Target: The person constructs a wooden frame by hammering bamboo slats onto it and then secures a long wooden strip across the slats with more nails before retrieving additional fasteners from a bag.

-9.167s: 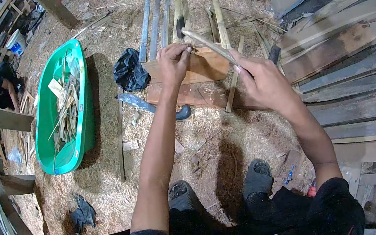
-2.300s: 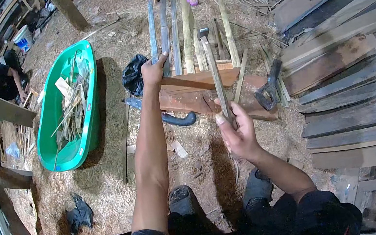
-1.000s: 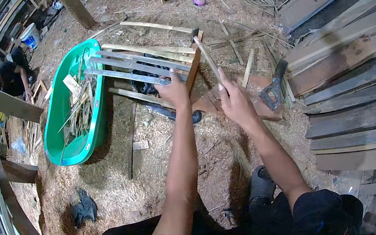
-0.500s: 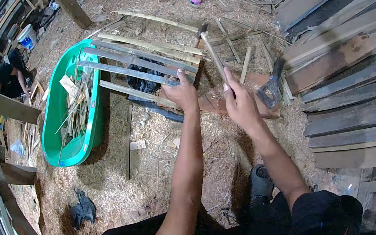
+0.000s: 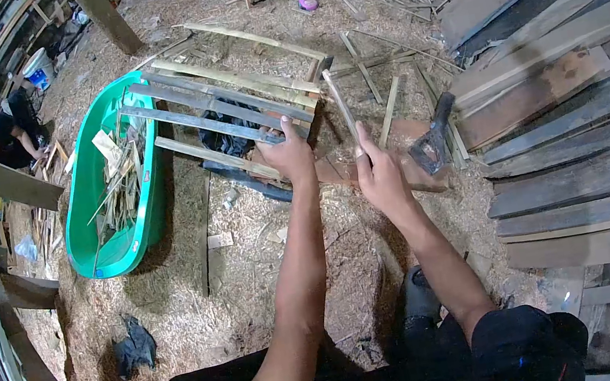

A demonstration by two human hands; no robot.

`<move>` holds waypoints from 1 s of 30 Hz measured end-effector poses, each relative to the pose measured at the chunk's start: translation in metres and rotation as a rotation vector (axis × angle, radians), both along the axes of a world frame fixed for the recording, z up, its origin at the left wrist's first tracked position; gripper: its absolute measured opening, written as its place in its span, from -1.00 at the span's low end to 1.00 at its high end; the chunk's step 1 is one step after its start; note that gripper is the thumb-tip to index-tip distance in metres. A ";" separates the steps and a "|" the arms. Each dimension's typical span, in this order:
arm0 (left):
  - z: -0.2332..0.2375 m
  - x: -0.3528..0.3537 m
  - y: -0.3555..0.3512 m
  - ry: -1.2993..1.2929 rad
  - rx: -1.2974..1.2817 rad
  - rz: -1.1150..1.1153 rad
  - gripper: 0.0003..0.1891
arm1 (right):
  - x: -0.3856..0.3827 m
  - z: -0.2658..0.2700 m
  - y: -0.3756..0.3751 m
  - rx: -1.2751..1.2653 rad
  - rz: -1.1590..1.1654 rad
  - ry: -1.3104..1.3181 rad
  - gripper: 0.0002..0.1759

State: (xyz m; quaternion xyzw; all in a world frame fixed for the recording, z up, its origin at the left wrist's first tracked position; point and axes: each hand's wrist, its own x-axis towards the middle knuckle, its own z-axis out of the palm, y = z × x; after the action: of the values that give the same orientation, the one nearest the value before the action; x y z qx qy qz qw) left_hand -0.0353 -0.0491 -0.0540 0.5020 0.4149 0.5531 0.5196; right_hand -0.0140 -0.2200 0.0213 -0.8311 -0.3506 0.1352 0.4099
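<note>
My left hand [image 5: 287, 152] is closed around the near end of a grey wooden slat [image 5: 202, 123], thumb on top. The slat is one of several making up a slatted wooden panel, whose far ends rest over the rim of a green plastic tub [image 5: 75, 247]. In my right hand [image 5: 380, 170], fingers wrapped round its wooden handle, is a hammer [image 5: 342, 109], pointing up and away with its dark head beside the panel's right end. Under the panel lies a black plastic bag [image 5: 228, 135], partly hidden by the slats.
Wood scraps [image 5: 123, 175] fill part of the tub. A dark tool with a loop-shaped end [image 5: 430, 147] lies right of my right hand. Stacked boards [image 5: 582, 174] line the right side. Another person [image 5: 17, 136] crouches at far left near a white bucket [image 5: 38, 69]. Shavings cover the floor.
The view has shifted slightly. My right hand and the hammer have moved a little left and down, while my left hand keeps its hold on the slat.
</note>
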 end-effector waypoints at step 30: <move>0.012 -0.006 -0.002 -0.027 -0.033 -0.004 -0.56 | -0.003 -0.019 0.006 0.212 -0.058 -0.166 -0.37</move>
State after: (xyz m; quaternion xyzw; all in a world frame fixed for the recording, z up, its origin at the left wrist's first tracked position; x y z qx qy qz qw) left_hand -0.0414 -0.0510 -0.0425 0.4866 0.4159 0.5518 0.5346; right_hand -0.0169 -0.2143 0.0021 -0.8013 -0.3714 0.0165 0.4687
